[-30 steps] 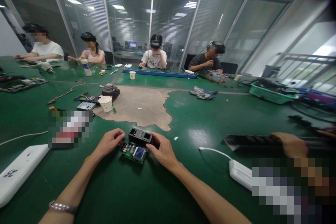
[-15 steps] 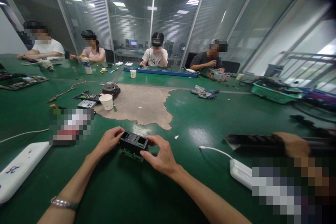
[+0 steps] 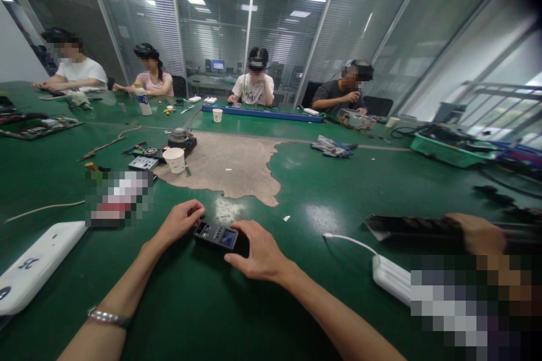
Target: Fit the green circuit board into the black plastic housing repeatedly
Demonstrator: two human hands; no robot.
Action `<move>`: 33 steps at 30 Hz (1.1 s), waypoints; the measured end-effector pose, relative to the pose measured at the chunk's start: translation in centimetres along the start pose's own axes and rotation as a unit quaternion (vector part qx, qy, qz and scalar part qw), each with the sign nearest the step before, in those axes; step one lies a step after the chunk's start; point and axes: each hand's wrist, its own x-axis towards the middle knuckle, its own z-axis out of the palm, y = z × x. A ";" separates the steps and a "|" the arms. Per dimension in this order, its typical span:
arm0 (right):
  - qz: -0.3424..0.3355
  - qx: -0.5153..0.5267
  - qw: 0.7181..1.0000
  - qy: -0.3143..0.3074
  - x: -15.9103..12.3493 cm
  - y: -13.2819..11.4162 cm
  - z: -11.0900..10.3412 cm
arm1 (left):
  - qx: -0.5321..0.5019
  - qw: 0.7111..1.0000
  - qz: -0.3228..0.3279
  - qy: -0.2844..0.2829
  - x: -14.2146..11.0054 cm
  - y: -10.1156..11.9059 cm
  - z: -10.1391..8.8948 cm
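Observation:
A small black electronic device [image 3: 215, 235] with a bluish display at its right end and a row of small buttons lies flat on the green table in front of me. My right hand [image 3: 258, 251] is around its right end, thumb and fingers spread apart; the fingertips are close to the case, and the thumb stands off its near edge. At the upper left corner is my left hand [image 3: 183, 223], with thumb and fingers pinched together. Whether that pinch touches the case or holds something tiny cannot be made out.
White power banks [image 3: 40, 265] [image 3: 392, 279] flank my arms. A paper cup [image 3: 174, 160] and dismantled parts [image 3: 144, 163] stand beyond on a brown patch [image 3: 228, 166]. On the right, another person's hand [image 3: 478, 232] rests on a long black part [image 3: 406, 228]. Several people sit opposite.
The black casing has come down onto the green board and lies lower on the table; the display now fills its window. My right hand's grip has loosened, and my left fingers have come off the side.

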 end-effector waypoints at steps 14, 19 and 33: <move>-0.012 0.052 0.998 0.038 -0.4 -0.1 1.7 | 0.019 1.000 0.011 0.003 0.1 -0.3 -0.1; -0.006 0.124 0.989 0.086 -0.1 -0.5 0.8 | 0.020 1.000 0.023 0.004 -0.1 -0.4 -0.2; 0.091 0.150 0.973 0.153 1.5 3.7 2.6 | 0.038 0.999 0.008 0.009 0.2 -0.8 0.1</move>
